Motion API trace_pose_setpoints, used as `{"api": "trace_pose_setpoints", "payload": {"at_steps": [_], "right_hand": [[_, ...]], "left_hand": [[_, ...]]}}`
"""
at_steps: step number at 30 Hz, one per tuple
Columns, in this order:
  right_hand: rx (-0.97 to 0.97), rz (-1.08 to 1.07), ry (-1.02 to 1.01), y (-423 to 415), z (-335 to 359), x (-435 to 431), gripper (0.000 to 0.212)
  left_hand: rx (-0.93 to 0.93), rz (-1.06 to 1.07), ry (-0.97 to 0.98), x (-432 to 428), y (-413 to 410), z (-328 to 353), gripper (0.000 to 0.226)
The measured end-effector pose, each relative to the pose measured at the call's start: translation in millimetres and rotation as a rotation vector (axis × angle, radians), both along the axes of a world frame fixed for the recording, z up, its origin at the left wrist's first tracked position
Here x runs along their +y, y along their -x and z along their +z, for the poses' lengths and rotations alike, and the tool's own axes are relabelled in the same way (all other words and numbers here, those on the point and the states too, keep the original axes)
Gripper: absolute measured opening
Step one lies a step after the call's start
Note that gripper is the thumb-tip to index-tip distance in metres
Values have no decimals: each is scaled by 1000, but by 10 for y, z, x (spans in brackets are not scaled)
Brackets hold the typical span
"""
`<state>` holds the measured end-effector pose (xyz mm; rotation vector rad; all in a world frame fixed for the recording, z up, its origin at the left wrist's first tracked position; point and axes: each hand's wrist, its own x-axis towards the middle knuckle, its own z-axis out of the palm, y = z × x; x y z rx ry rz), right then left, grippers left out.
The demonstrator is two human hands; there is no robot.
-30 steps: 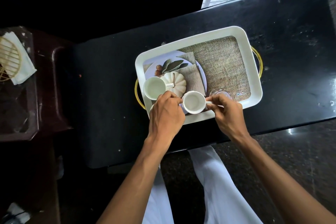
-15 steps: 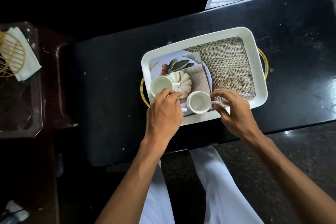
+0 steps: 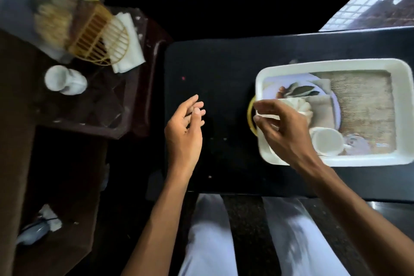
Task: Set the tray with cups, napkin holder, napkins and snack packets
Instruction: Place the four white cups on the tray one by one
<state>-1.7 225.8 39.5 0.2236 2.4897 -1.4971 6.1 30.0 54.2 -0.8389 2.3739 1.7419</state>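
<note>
A white tray (image 3: 336, 63) with gold handles sits on the black table (image 3: 224, 69) at the right. It holds a burlap mat (image 3: 367, 107), a pale plate with leaves, a white pumpkin piece (image 3: 302, 105) and a white cup (image 3: 327, 142). A second cup (image 3: 267, 116) shows only as a white rim under my right hand (image 3: 282, 130), which hovers over the tray's left end with fingers apart. My left hand (image 3: 184, 125) is open and empty over the bare table. On the brown side table at the left lie a gold napkin holder (image 3: 100, 38), white napkins (image 3: 131, 51) and blurred snack packets (image 3: 44, 4).
A small white cup-like item (image 3: 65, 80) lies on the brown side table (image 3: 107, 119). A small glass piece (image 3: 356, 142) rests on the mat beside the cup. My white-trousered legs (image 3: 210, 242) are below the table's near edge.
The view has swung left, bringing the side table in. Both hands let go of the cups; my left hand moved left off the tray, and my right hand shifted to the tray's left end.
</note>
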Motion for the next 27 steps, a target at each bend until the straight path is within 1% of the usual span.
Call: {"api": "trace_pose_setpoints", "payload": {"at_steps": [6,11,14,18,23,25,27], "right_hand": [[-10,101,79,266,30,-1234,20],[40,242,123,491,55,-2296,20],[47,290,130,657,19,-2864,22],[59,324,92,871,-74,-3482,24],[52,416,-85,1061,-234,-3941,32],[51,425,-132,1099,-289,-4020,29],[56,411,-132,1117,-318,-4064,24]], "left_hand": [[79,174,50,-1153,52,102,32],[173,345,237,-2125,122,158,33],[179,420,316,-2655,244,113,35],[140,452,224,-3156,472,-14,35],[53,382,120,-3375,727,-184,33],[37,356,98,-3372,783,-223,33],[34,356,80,-3356,825,-236,31]]}}
